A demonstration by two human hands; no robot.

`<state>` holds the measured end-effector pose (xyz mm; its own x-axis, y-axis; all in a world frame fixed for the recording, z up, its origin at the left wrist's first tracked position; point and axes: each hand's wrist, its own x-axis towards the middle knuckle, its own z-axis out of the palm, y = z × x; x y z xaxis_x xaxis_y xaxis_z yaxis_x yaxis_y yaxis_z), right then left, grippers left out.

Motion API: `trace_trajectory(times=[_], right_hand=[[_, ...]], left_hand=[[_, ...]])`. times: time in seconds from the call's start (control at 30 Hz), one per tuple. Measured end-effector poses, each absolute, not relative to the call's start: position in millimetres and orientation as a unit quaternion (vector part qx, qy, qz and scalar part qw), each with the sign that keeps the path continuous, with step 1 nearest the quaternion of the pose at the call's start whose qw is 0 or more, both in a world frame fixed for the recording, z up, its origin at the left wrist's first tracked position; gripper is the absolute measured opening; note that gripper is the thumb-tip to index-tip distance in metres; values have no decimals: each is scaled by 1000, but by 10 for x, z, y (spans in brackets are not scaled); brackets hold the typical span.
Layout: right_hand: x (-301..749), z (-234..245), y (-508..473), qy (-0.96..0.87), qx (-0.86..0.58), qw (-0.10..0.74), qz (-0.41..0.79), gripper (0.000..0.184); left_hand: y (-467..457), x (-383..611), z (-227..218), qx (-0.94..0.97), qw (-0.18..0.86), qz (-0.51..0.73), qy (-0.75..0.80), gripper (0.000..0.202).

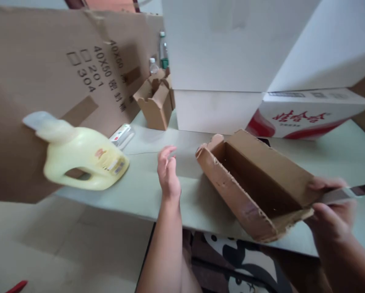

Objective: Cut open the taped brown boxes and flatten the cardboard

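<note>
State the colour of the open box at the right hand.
The open box is brown, looking darker inside; the head view shows it best.

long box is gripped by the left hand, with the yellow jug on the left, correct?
Wrong hand: the head view shows the right hand gripping the long box; the left hand is open, apart from it. The yellow jug is on the left.

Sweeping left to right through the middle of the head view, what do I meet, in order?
Yellow jug → left hand → open box → right hand.
</note>
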<state>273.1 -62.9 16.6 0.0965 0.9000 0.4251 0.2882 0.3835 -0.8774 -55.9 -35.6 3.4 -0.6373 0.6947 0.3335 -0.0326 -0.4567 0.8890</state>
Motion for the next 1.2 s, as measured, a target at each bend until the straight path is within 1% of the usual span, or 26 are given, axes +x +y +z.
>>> trace_trajectory(times=[0.07,0.13,0.17,0.23,0.33,0.43,0.53,0.63,0.73,0.77,0.8,0.87,0.9,0.93,0.97,1.0,1.03,1.07,1.1,1.17,1.2], right_hand=[[2818,152,-697,-649,-421,585,243,33],[2848,206,-705,-693,-359,564,270,30],[2862,235,-699,-699,-335,565,284,31],[2906,261,-684,-677,-321,587,306,32],[3001,200,-670,-617,-343,624,334,44],[3082,90,-640,-642,-315,622,318,53],[3114,3,-602,-689,-264,610,290,51],[3117,-51,-585,-692,-280,608,270,53],[3112,-75,-584,-670,-343,612,243,64],[3109,-76,-581,-663,-363,607,245,64],[3106,-73,-575,-662,-375,598,252,60],[3101,-65,-554,-683,-363,573,270,41],[3100,-62,-542,-699,-344,562,278,32],[3101,-59,-530,-714,-320,553,288,27],[3104,-58,-521,-725,-293,545,302,30],[3109,-57,-516,-733,-270,537,320,38],[3114,-55,-515,-736,-257,527,339,47],[3119,-51,-518,-736,-254,516,357,52],[3121,-46,-525,-737,-256,503,372,51],[3115,-30,-541,-734,-270,488,387,39],[3106,-21,-547,-728,-280,488,391,33]], left_hand=[[-278,-349,43,432,266,737,447,32],[-201,-146,86,506,272,696,431,38],[-163,-51,117,541,265,677,423,38],[-93,125,184,574,257,657,415,33],[-13,360,286,526,235,696,428,21],[29,540,380,472,225,687,504,30],[46,611,439,455,197,636,591,41],[51,563,458,444,246,645,571,40],[40,480,458,421,345,711,445,37],[33,464,450,414,379,722,405,36],[28,457,435,408,408,724,377,34],[27,471,375,404,444,714,361,25],[34,485,331,410,446,706,367,23],[46,498,281,424,435,700,376,29],[62,506,229,442,417,696,383,38],[79,506,181,466,392,691,389,44],[96,497,139,496,365,680,398,44],[111,479,108,531,336,664,405,39],[122,454,88,568,310,642,411,31],[129,394,74,636,277,587,419,15],[125,365,76,659,270,562,422,13]])
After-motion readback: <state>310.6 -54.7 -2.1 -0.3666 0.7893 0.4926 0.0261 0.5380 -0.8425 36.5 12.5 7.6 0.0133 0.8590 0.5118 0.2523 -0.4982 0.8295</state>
